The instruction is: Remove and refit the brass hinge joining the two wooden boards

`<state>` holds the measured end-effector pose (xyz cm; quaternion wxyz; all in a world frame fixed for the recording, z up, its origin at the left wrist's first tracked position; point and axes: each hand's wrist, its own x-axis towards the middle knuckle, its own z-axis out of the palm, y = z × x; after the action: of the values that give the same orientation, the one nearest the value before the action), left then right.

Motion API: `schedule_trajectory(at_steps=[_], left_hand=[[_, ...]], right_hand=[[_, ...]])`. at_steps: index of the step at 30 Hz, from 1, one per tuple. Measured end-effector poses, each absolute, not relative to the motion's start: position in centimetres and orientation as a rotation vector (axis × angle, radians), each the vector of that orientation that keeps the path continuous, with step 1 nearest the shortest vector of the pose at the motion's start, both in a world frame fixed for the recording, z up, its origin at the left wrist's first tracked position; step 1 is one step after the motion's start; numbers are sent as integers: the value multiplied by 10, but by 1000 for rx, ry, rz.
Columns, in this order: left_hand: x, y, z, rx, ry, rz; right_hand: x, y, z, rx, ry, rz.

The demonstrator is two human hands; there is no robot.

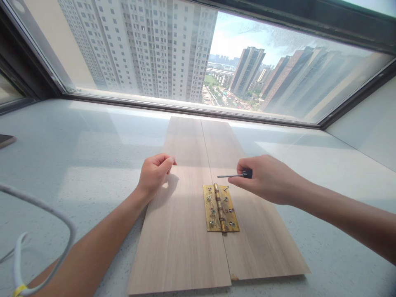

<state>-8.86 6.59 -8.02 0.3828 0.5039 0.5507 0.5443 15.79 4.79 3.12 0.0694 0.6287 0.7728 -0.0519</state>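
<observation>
My right hand (269,177) is closed around the dark handle of a small screwdriver (230,176). Its thin metal shaft points left, just above the top of a brass hinge (220,210). The hinge lies opened flat across the seam of two light wooden boards (182,247), with screws in both leaves. At the top right hole one screw (226,189) stands tilted and proud of the plate. Over the left board's edge is my left hand (157,171), its fingers curled and thumb pressed to the index finger. Whatever it holds, if anything, is hidden.
The boards rest on a pale speckled sill (89,181) below a dark-framed window (192,109). A white cable (66,222) loops at the lower left. At the far left edge lies a dark flat object (6,140). A white wall (365,119) borders the right side.
</observation>
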Motion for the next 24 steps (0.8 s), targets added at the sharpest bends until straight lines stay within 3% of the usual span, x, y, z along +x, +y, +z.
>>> schedule_trajectory(at_steps=[8,18,24], left_hand=[[-88,66,-80,1288,1396,1392],[-88,65,-79,1276,1407,1395],[-91,66,-82,1264,1370,1369]], right_hand=[[154,48,-6,1853,2269,-190],[152,47,-9,1671,2339,-91],[167,45,-6,1793,2497,-430]])
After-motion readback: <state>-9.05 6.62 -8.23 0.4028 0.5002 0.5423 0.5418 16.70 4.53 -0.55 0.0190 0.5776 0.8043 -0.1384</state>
